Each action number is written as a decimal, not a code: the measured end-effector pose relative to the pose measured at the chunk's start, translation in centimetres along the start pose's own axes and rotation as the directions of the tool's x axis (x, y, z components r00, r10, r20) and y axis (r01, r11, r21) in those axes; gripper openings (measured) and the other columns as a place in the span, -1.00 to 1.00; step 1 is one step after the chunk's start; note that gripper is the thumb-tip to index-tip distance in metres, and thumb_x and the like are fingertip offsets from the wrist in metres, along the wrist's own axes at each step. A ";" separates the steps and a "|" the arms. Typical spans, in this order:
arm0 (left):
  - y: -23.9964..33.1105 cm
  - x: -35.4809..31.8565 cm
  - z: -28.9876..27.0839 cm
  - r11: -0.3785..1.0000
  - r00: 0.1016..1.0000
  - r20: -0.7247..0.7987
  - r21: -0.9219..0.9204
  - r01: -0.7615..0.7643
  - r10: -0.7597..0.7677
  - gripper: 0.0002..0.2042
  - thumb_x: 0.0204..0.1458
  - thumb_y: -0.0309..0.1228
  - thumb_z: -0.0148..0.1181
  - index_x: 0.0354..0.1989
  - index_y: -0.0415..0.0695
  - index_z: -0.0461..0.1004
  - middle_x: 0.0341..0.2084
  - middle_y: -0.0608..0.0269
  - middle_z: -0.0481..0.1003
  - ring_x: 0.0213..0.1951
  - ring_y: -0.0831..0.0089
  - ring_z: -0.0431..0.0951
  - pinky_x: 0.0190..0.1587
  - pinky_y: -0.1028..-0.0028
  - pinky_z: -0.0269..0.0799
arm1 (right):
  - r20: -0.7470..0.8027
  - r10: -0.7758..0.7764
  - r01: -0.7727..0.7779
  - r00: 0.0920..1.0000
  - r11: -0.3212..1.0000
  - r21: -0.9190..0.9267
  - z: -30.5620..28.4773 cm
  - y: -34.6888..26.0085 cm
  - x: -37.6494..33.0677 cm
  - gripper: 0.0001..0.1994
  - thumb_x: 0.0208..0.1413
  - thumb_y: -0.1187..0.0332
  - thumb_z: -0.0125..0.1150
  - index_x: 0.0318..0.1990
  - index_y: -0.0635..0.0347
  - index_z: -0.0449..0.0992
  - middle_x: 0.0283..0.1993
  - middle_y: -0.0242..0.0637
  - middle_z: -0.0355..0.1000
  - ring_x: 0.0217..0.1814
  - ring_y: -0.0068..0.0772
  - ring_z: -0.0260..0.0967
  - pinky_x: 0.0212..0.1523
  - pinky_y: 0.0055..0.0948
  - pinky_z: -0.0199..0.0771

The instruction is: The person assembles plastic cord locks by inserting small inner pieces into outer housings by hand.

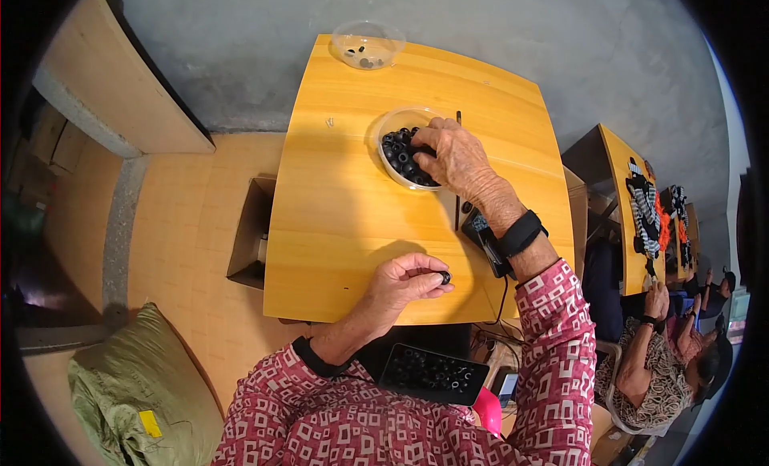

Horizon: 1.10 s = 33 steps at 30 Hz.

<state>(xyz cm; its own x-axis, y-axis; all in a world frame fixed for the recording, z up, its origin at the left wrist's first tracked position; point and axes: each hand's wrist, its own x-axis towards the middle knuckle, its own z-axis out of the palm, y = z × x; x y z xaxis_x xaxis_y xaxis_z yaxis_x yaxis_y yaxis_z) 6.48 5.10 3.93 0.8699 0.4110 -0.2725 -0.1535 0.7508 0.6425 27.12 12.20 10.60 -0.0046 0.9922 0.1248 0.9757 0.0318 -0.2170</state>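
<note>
The left hand (398,284) is holding one small round black piece (445,279) between the thumb and the index finger; this pinch is closed on the piece, which is sitting at the fingertips, just above the near part of the yellow table (320,218). The right hand (460,162) is reaching into a clear bowl (380,150), where many black rings (403,157) are lying in a loose heap. Its thumb and fingers are curling down among the rings, but the hand itself is covering that part, so I cannot tell how far they are open or whether they are gripping a ring. For doing this well, I would say the right fingertips should be taking only one ring, by its outer side, without pushing against the thin wall of the bowl, because such a light bowl could be sliding or tipping. The left pinch should be staying firm but gentle, since a smooth round piece can easily be rolling out. The right forearm is passing above a black device (486,240), and a thin dark rod (458,214) is lying beside the bowl; keeping the wrist a little raised should be helping to avoid knocking them.
</note>
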 end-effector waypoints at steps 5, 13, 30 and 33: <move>0.2 -0.3 0.0 1.000 1.000 0.022 -0.010 -0.020 0.020 -0.82 0.13 -0.53 0.10 -0.11 -0.31 0.43 -0.20 0.20 0.46 -0.15 0.36 0.56 -0.03 0.48 0.50 | -0.107 0.063 -0.067 0.992 0.997 -0.040 -0.2 1.6 0.0 -0.84 -0.01 0.43 0.20 -0.25 0.24 0.53 -0.28 -0.15 0.40 -0.09 -0.10 0.37 -0.07 -0.22 0.41; -0.4 -0.3 -0.5 0.998 0.999 0.037 -0.054 -0.033 0.035 -0.83 0.12 -0.54 0.12 -0.13 -0.26 0.45 -0.21 0.19 0.48 -0.16 0.32 0.58 -0.08 0.46 0.53 | -0.039 0.105 -0.104 0.994 0.994 0.047 -1.5 1.3 -0.5 -0.83 -0.07 0.48 0.22 -0.25 0.22 0.54 -0.30 -0.17 0.41 -0.17 -0.09 0.40 -0.13 -0.23 0.42; -0.2 -0.2 -0.4 1.000 0.999 0.023 -0.020 -0.023 0.023 -0.84 0.15 -0.51 0.09 -0.12 -0.26 0.44 -0.20 0.16 0.50 -0.16 0.30 0.58 -0.05 0.43 0.51 | -0.044 -0.101 0.101 0.994 0.995 0.003 1.4 0.7 2.2 -0.80 -0.05 0.39 0.18 -0.21 0.12 0.56 -0.22 -0.13 0.47 -0.14 -0.05 0.43 -0.14 -0.22 0.44; -0.1 -0.5 -0.3 1.000 1.000 0.015 0.004 -0.021 0.021 -0.84 0.16 -0.51 0.07 -0.12 -0.26 0.45 -0.22 0.15 0.52 -0.16 0.30 0.58 -0.06 0.43 0.51 | 0.000 0.003 -0.003 1.000 1.000 0.023 0.6 0.4 2.1 -0.82 -0.06 0.42 0.15 -0.24 0.15 0.54 -0.22 -0.15 0.46 -0.14 -0.04 0.43 -0.12 -0.23 0.44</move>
<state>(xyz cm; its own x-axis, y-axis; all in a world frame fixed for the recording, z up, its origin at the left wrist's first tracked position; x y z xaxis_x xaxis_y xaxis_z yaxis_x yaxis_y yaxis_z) 5.87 4.98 3.78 0.8734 0.4192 -0.2479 -0.1702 0.7396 0.6512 27.37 14.36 10.22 -0.0019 0.9922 0.1246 0.9703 0.0320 -0.2397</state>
